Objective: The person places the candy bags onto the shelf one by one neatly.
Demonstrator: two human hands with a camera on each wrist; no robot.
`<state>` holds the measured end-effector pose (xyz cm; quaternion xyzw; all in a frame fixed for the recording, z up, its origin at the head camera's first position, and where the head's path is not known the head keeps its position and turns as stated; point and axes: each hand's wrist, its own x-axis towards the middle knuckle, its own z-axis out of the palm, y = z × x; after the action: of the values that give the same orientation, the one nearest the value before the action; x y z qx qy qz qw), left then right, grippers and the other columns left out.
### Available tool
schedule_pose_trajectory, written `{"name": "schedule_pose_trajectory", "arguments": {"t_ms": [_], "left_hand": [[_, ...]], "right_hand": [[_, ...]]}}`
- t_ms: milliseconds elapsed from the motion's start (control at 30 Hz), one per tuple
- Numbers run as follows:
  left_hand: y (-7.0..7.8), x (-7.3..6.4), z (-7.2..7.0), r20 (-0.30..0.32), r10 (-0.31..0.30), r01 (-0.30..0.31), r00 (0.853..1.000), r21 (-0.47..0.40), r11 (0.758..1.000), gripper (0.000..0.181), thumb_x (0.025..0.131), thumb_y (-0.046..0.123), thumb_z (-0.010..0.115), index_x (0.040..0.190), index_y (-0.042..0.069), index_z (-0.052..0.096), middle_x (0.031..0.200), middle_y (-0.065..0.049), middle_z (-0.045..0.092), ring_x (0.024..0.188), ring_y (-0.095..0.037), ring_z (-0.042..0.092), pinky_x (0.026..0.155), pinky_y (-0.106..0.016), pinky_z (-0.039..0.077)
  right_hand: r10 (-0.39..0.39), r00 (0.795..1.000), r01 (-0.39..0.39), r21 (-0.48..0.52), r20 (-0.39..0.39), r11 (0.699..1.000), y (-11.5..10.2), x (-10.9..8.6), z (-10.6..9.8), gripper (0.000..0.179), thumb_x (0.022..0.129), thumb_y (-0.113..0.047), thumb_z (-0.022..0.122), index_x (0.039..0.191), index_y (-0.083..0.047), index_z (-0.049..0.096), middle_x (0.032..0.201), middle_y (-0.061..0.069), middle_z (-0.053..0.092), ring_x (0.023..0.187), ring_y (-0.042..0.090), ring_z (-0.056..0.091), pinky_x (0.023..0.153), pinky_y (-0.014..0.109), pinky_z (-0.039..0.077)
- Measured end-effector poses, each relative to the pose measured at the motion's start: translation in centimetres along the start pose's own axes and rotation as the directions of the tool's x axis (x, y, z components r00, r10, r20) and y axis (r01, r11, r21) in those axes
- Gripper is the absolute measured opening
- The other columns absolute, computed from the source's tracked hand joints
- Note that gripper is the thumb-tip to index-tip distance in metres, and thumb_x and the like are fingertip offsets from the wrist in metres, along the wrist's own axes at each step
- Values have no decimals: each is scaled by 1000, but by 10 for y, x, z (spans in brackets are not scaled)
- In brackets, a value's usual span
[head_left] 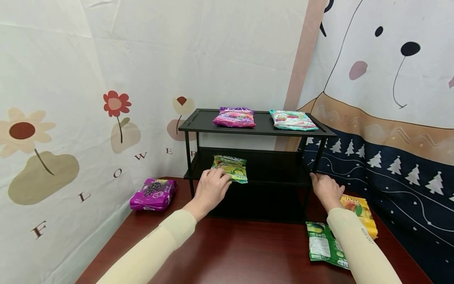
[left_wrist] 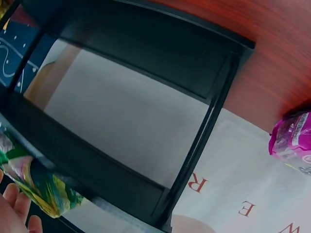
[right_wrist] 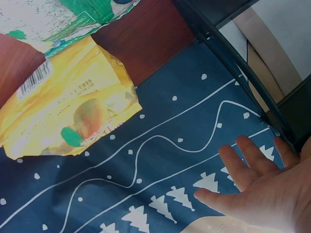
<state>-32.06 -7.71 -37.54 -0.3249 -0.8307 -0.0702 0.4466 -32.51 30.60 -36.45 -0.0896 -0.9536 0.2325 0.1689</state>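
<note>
A green and yellow candy bag (head_left: 232, 167) lies at the front of the middle shelf, tilted over its edge. My left hand (head_left: 213, 187) pinches the bag's lower left corner, fingers curled; in the left wrist view its fingertips (left_wrist: 22, 206) show beside the bag. At the right end of the same shelf, my right hand (head_left: 325, 190) touches the black rack (head_left: 273, 167) by its front post. The right wrist view shows that hand's fingers (right_wrist: 250, 158) loosely extended and spread, with no bag in them.
On the top shelf lie a pink-purple bag (head_left: 234, 117) and a teal-white bag (head_left: 293, 120). A purple grape bag (head_left: 154, 194) sits left of the rack on the brown table (head_left: 227, 252). Yellow (head_left: 361, 213) and green (head_left: 320, 244) bags lie at the right, near my right forearm.
</note>
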Motion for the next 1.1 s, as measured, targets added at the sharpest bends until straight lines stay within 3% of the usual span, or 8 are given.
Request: {"name": "schedule_pose_trajectory", "arguments": {"t_ms": [133, 467, 900, 1100], "left_hand": [[3, -7, 3, -10, 48, -48, 999, 30, 998, 15, 88, 17, 77, 102, 14, 75, 98, -5, 63, 94, -23, 63, 87, -45, 50], [4, -11, 10, 40, 60, -64, 997, 106, 992, 27, 87, 21, 77, 111, 11, 73, 108, -9, 64, 101, -26, 63, 88, -46, 50], [3, -3, 18, 198, -38, 5, 979, 166, 986, 37, 92, 21, 71, 126, 10, 66, 121, -11, 61, 107, -28, 61, 94, -53, 46], [3, 4, 19, 293, -109, 66, 950, 154, 986, 38, 98, 31, 62, 131, 11, 64, 128, -13, 60, 114, -30, 59, 102, -61, 38]], "right_hand": [[4, 1000, -4, 2, 7, 1000, 1, 0, 0, 57, 107, -43, 34, 123, 3, 64, 116, 35, 60, 116, 57, 47, 104, 76, 12], [-4, 1000, 4, 13, 9, 1000, 5, 0, 1, 55, 108, -42, 34, 112, 2, 66, 111, 34, 62, 117, 58, 46, 103, 77, 10], [-9, 1000, 9, 12, 5, 1000, 2, 0, -1, 56, 108, -43, 34, 117, 2, 65, 113, 34, 61, 115, 57, 47, 104, 76, 12], [-14, 1000, 14, 17, 8, 1000, 1, 0, -1, 57, 108, -43, 33, 122, 3, 63, 116, 35, 60, 116, 58, 46, 103, 77, 12]]}}
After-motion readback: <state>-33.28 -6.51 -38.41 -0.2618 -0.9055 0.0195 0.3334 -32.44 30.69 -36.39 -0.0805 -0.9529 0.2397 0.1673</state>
